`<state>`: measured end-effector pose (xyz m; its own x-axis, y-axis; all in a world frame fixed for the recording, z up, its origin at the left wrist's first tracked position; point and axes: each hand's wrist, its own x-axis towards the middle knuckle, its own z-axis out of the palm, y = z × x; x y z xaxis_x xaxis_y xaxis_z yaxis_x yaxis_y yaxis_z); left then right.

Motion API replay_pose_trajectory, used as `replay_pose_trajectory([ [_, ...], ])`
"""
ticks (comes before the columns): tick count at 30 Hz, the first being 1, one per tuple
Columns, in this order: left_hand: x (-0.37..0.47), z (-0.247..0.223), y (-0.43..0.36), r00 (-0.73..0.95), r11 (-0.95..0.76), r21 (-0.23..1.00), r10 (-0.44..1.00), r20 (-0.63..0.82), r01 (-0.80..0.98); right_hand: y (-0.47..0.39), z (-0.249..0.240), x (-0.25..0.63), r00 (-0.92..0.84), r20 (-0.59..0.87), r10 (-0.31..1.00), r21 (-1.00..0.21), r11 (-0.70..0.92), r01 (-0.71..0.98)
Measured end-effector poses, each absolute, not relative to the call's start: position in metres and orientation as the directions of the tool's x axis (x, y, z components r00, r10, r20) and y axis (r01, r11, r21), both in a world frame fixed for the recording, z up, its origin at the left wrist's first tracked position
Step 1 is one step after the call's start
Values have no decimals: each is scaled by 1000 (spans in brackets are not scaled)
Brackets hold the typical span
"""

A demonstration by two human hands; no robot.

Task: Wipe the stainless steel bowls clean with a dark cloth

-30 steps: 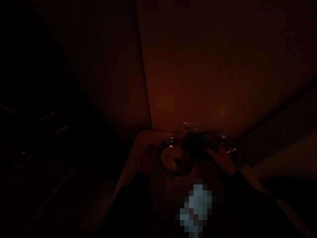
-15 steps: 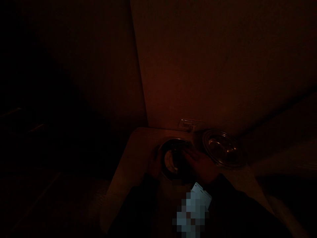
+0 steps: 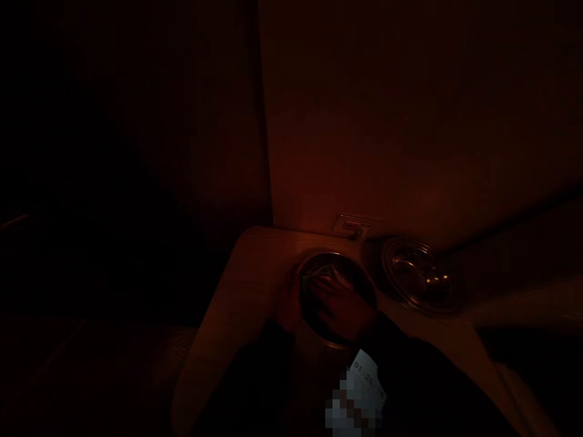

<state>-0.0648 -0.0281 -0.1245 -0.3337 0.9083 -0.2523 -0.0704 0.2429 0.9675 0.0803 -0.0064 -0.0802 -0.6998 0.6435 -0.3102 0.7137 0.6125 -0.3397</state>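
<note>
The scene is very dark. A round metal bowl [image 3: 359, 285] stands on a pale wooden table [image 3: 246, 285] set in a wall corner. My left hand [image 3: 286, 300] grips the bowl's left rim from outside. My right hand [image 3: 341, 309] reaches down inside the bowl, its fingers pressed on a pale crumpled cloth [image 3: 321, 276] at the bowl's far left side. Dark sleeves cover both arms.
A second, shallower metal bowl [image 3: 419, 282] sits on the table to the right, near the wall. A wall socket plate [image 3: 353, 226] is just behind the table. A white tag [image 3: 364, 371] hangs at my chest. Left of the table everything is black.
My right hand has moved left from between the two bowls, where it held a dark round thing, down into the near bowl. The pale cloth now shows under its fingers. The view has tilted down.
</note>
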Motion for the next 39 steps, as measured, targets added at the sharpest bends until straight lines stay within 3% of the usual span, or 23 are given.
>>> replay_pose_trajectory([
  [7, -60, -127, -31, -344, 123, 984, 925, -160, -126, -20, -69, 79, -772, -351, 531, -390, 666, 636],
  [17, -63, -134, -31, -342, 140, 986, 925, -163, -89, -12, -76, 52, -527, -303, 794, -149, 507, 849],
  [21, -61, -135, -30, -351, 130, 987, 924, -154, -89, -5, -75, 50, -476, -271, 837, -97, 468, 878],
  [28, -61, -133, -28, -357, 93, 994, 928, -109, -60, -1, -66, 57, -610, -289, 738, -174, 585, 792],
  [39, -62, -121, -28, -370, 138, 988, 916, -156, -74, -17, -68, 82, -796, -311, 519, -352, 715, 604],
])
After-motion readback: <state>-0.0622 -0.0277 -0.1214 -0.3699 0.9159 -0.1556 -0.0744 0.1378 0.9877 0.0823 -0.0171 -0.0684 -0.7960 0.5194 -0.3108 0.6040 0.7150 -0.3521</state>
